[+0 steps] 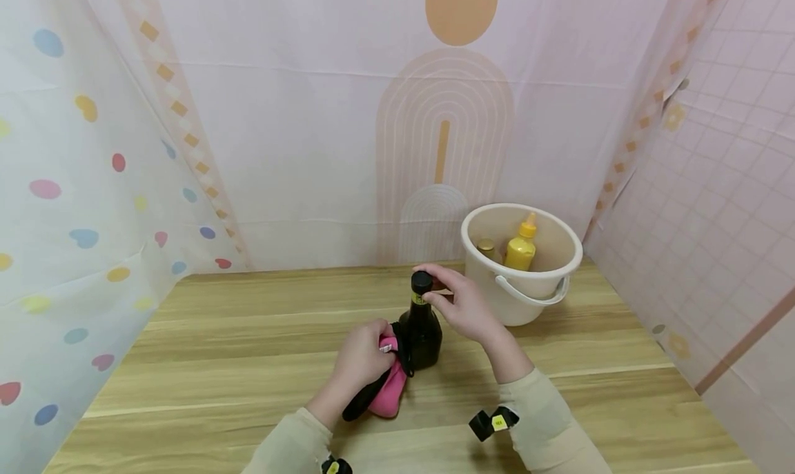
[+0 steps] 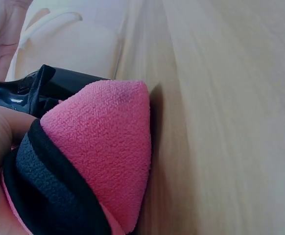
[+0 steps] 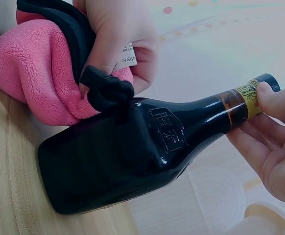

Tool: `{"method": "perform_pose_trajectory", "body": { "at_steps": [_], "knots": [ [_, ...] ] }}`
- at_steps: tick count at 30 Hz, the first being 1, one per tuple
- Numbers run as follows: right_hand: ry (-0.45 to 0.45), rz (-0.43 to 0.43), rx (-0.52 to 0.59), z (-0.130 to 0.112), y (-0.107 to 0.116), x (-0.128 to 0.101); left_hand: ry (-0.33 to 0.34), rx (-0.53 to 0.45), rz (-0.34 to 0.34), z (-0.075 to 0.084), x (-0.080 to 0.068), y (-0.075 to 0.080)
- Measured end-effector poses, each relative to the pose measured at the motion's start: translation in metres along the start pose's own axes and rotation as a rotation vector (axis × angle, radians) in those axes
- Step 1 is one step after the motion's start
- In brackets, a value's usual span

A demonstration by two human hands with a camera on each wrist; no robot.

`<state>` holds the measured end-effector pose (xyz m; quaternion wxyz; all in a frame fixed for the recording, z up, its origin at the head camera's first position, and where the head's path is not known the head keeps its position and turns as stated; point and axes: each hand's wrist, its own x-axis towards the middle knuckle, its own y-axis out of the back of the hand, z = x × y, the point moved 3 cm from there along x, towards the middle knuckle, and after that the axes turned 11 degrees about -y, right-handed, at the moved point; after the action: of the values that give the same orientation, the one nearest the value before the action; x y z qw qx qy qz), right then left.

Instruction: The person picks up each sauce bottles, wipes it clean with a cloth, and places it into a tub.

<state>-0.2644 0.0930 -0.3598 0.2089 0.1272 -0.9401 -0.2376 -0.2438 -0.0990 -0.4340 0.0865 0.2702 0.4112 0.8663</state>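
Near the centre of the head view, a dark glass bottle (image 1: pixel 421 332) stands upright on the wooden table (image 1: pixel 217 363), just left of a white bucket (image 1: pixel 546 291) that sits at the right of the frame's middle. The person's right hand (image 1: pixel 462 305) reaches in from the lower right, its wrist bent and its fingers curled around the bottle's neck just below the black cap (image 1: pixel 421 281); the right wrist view shows the fingertips (image 3: pixel 267 95) pressed against the yellow band of the neck label. The left hand (image 1: pixel 360 360) comes up from the lower middle of the frame and grips a bunched pink cloth with black trim (image 1: pixel 388 384), holding it against the bottle's lower left side. In the right wrist view the cloth's black edge lies over the bottle's shoulder, with a small white tag showing between the fingers. The left wrist view shows the pink cloth filling the lower left of the frame and resting on the table. Inside the bucket stand a yellow squeeze bottle (image 1: pixel 520 246) and a smaller container (image 1: pixel 486 248), only partly visible. Both forearms wear pale sleeves.
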Motion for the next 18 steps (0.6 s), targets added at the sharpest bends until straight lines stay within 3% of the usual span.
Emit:
{"method": "perform_pose_trajectory", "body": {
  "at_steps": [8, 13, 18],
  "knots": [
    [-0.016, 0.004, -0.026, 0.0, 0.0, -0.001, 0.032, 0.07, -0.116, -0.001, 0.001, -0.004],
    [-0.016, 0.007, -0.021, 0.001, 0.0, -0.001, -0.041, 0.091, -0.157, 0.003, -0.002, -0.002],
    [0.002, 0.015, -0.032, 0.001, 0.001, -0.001, -0.08, 0.012, -0.161, 0.005, -0.005, 0.01]
  ]
}}
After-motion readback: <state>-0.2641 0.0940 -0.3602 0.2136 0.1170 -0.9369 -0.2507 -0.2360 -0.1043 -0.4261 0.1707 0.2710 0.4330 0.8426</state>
